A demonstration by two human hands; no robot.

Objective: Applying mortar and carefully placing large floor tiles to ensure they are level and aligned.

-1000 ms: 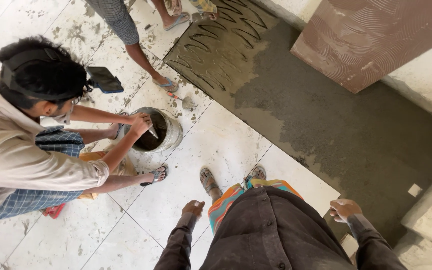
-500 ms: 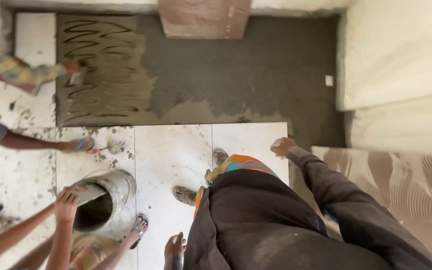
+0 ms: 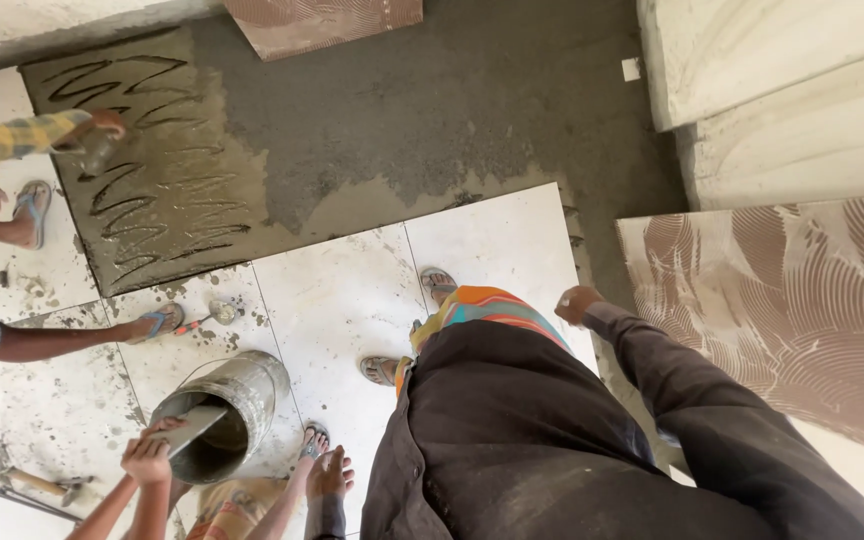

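Note:
I stand on white floor tiles (image 3: 337, 300), looking down over my dark trousers and sandalled feet (image 3: 439, 284). My right hand (image 3: 577, 303) hangs at my side, loosely curled, with nothing in it, near the edge of the laid tiles. My left hand (image 3: 329, 472) is low at the bottom of the view, fingers apart and empty, close to a metal bucket (image 3: 257, 385). A crouching person's hands (image 3: 147, 458) hold a flat trowel (image 3: 190, 430) inside that bucket.
Wet grey mortar with zigzag grooves (image 3: 167, 200) lies ahead; another person's hand (image 3: 102, 125) works on it. A large tile with swirled adhesive (image 3: 782, 310) leans at the right, another tile (image 3: 322, 20) stands at the top. A mallet (image 3: 37, 485) lies bottom left.
The view has swung round and steadied. The bucket and the crouching person now sit at lower left, and the adhesive-backed tile has come into view on the right. My arms stay lowered.

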